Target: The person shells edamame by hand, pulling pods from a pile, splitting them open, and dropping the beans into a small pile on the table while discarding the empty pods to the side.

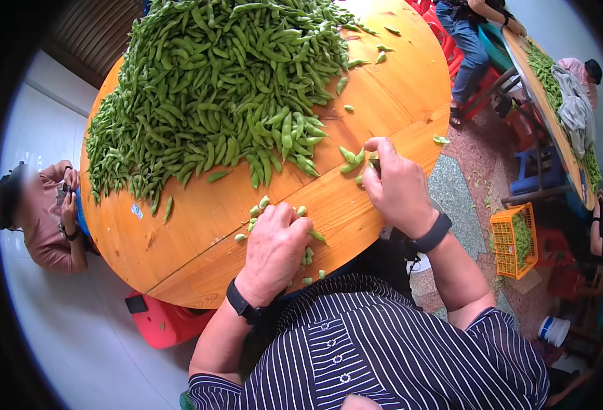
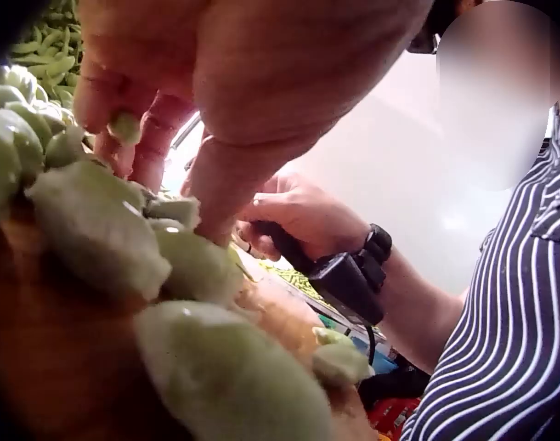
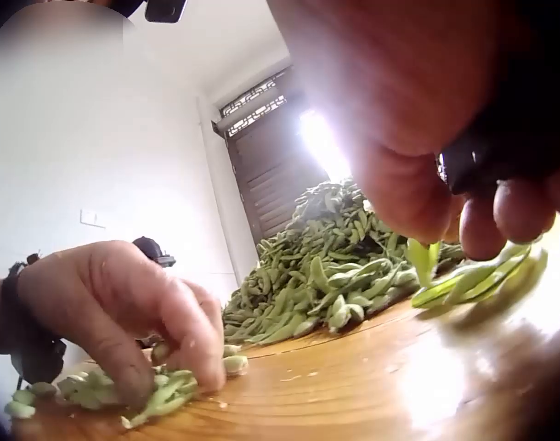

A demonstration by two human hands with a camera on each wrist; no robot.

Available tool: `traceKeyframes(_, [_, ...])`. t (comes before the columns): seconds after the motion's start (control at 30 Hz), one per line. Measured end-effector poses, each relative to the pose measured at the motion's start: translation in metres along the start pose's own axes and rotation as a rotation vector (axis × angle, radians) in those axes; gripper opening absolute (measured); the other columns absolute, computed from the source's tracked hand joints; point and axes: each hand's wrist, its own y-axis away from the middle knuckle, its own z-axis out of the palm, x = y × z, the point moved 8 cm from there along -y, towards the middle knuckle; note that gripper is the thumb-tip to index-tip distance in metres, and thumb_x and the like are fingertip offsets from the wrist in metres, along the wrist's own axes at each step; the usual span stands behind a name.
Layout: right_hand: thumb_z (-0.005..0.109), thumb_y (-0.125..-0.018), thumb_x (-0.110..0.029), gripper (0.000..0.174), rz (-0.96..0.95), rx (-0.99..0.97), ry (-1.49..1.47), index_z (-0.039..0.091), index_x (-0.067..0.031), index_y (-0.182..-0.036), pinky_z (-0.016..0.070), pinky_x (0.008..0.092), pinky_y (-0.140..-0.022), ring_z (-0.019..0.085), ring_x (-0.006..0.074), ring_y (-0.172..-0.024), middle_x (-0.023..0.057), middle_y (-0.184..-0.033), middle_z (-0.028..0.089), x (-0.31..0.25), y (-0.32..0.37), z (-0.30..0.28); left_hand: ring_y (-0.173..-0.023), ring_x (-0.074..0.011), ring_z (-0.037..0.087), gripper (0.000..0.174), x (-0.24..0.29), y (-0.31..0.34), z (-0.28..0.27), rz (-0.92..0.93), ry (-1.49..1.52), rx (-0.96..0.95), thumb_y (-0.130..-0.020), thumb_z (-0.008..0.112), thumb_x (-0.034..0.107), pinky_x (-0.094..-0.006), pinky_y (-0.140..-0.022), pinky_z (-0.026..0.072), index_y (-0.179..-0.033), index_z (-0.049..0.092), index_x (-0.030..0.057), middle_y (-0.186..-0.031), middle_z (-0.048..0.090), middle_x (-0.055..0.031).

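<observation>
The person sits at the near edge of a round wooden tabletop (image 1: pixel 390 82). The 2 hands are apart, each clamped on something of its own.

The left hand (image 1: pixel 274 246) lies palm down close to the near edge, fingers curled onto a small heap of shelled beans (image 1: pixel 253 210). In the left wrist view its fingertips pinch 1 bean (image 2: pixel 125 126), and more of the pale green beans lie just under the hand. A few also lie between the hand and the table's edge.

The right hand (image 1: pixel 397 188) sits further right, near the right edge of the tabletop. It grips a dark tool (image 3: pixel 473 165); what kind of tool cannot be told. A few loose pods (image 1: pixel 349 157) lie at its fingertips, touching them, just beside the foot of the big pile. In the right wrist view 1 of these pods stands up against the thumb while the others lie flat on the wood.

The big pile of pods (image 1: pixel 212 89) covers the far left part of the tabletop up to its far edge, and single pods are scattered toward the right edge. Each wrist wears a black band.

Beside the table's right edge, on the floor, stands an orange basket (image 1: pixel 510 242) with pods in it. A red stool (image 1: pixel 161 321) is below the near left edge. A seated person (image 1: pixel 42 219) is at the left edge, and another table (image 1: pixel 554 123) stands off to the right.
</observation>
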Motion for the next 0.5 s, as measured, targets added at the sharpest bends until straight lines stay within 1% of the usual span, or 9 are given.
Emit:
traceKeyframes(0.07, [0.056, -0.087, -0.008, 0.017, 0.010, 0.058, -0.009, 0.054, -0.0028, -0.102, 0.0518, 0.0496, -0.067, 0.066, 0.0396, -0.074, 0.0220, -0.079, 0.066, -0.001, 0.005, -0.004, -0.082, -0.0297, 0.056, 0.020, -0.002, 0.000, -0.002, 0.019, -0.028, 0.016, -0.072, 0.075, 0.005, -0.0392, -0.076, 0.0467, -0.090, 0.066, 0.0061, -0.087, 0.060, -0.0084])
traceKeyframes(0.13, [0.056, -0.087, -0.008, 0.018, -0.068, -0.013, -0.193, 0.053, -0.0018, -0.104, 0.0522, 0.0493, -0.067, 0.067, 0.0392, -0.076, 0.0219, -0.081, 0.066, -0.009, 0.013, 0.006, -0.081, -0.0299, 0.057, 0.016, -0.007, 0.001, -0.011, -0.004, 0.083, 0.113, -0.074, 0.072, 0.002, -0.0389, -0.074, 0.0473, -0.087, 0.064, 0.0055, -0.083, 0.060, -0.0088])
traceKeyframes(0.17, [0.056, -0.087, -0.008, 0.018, -0.070, -0.009, -0.194, 0.053, -0.0018, -0.104, 0.0522, 0.0493, -0.067, 0.067, 0.0392, -0.076, 0.0219, -0.081, 0.066, -0.010, 0.017, 0.012, -0.081, -0.0299, 0.057, 0.016, -0.008, 0.001, -0.012, -0.002, 0.079, 0.114, -0.074, 0.072, 0.002, -0.0389, -0.074, 0.0473, -0.087, 0.064, 0.0055, -0.083, 0.060, -0.0088])
traceKeyframes(0.23, [0.058, -0.088, -0.011, 0.018, -0.104, -0.134, -0.304, 0.053, -0.0017, -0.103, 0.0522, 0.0483, -0.067, 0.066, 0.0390, -0.075, 0.0213, -0.080, 0.066, -0.019, 0.023, 0.033, -0.079, -0.0296, 0.059, 0.014, -0.013, 0.006, -0.010, -0.057, 0.129, 0.080, -0.075, 0.070, 0.001, -0.0391, -0.072, 0.0479, -0.087, 0.064, 0.0050, -0.079, 0.060, -0.0092])
traceKeyframes(0.27, [0.058, -0.088, -0.011, 0.018, -0.111, -0.132, -0.306, 0.053, -0.0017, -0.103, 0.0522, 0.0483, -0.067, 0.066, 0.0390, -0.075, 0.0213, -0.080, 0.066, -0.025, 0.026, 0.035, -0.078, -0.0297, 0.061, 0.015, -0.013, 0.009, -0.008, -0.047, 0.085, 0.037, -0.076, 0.071, 0.001, -0.0390, -0.070, 0.0488, -0.088, 0.064, 0.0042, -0.080, 0.061, -0.0100])
traceKeyframes(0.33, [0.062, -0.089, -0.016, 0.018, -0.158, -0.332, -0.314, 0.055, -0.0025, -0.098, 0.0519, 0.0476, -0.066, 0.066, 0.0387, -0.075, 0.0194, -0.079, 0.065, -0.044, 0.034, 0.052, -0.077, -0.0288, 0.062, 0.016, -0.014, 0.012, -0.010, -0.070, 0.126, 0.063, -0.076, 0.072, 0.002, -0.0380, -0.069, 0.0493, -0.090, 0.064, 0.0036, -0.081, 0.062, -0.0102])
traceKeyframes(0.37, [0.062, -0.089, -0.016, 0.018, -0.162, -0.330, -0.317, 0.055, -0.0025, -0.098, 0.0519, 0.0476, -0.066, 0.066, 0.0387, -0.075, 0.0194, -0.079, 0.065, -0.046, 0.035, 0.056, -0.077, -0.0279, 0.062, 0.018, -0.016, 0.012, -0.012, -0.091, 0.173, 0.084, -0.077, 0.073, 0.002, -0.0369, -0.068, 0.0498, -0.092, 0.064, 0.0029, -0.082, 0.063, -0.0104])
traceKeyframes(0.43, [0.064, -0.088, -0.020, 0.019, -0.328, -0.334, -0.306, 0.055, -0.0034, -0.093, 0.0518, 0.0471, -0.065, 0.065, 0.0379, -0.074, 0.0172, -0.077, 0.064, -0.057, 0.039, 0.065, -0.077, -0.0270, 0.063, 0.018, -0.018, 0.009, -0.012, -0.121, 0.259, 0.111, -0.078, 0.073, 0.002, -0.0363, -0.067, 0.0501, -0.094, 0.064, 0.0023, -0.082, 0.063, -0.0105])
traceKeyframes(0.5, [0.064, -0.088, -0.020, 0.018, -0.330, -0.303, -0.283, 0.055, -0.0040, -0.090, 0.0518, 0.0470, -0.064, 0.065, 0.0368, -0.073, 0.0159, -0.077, 0.063, -0.055, 0.035, 0.063, -0.077, -0.0260, 0.063, 0.019, -0.022, 0.004, -0.013, -0.143, 0.350, 0.139, -0.078, 0.073, 0.002, -0.0356, -0.066, 0.0505, -0.095, 0.064, 0.0018, -0.082, 0.063, -0.0106])
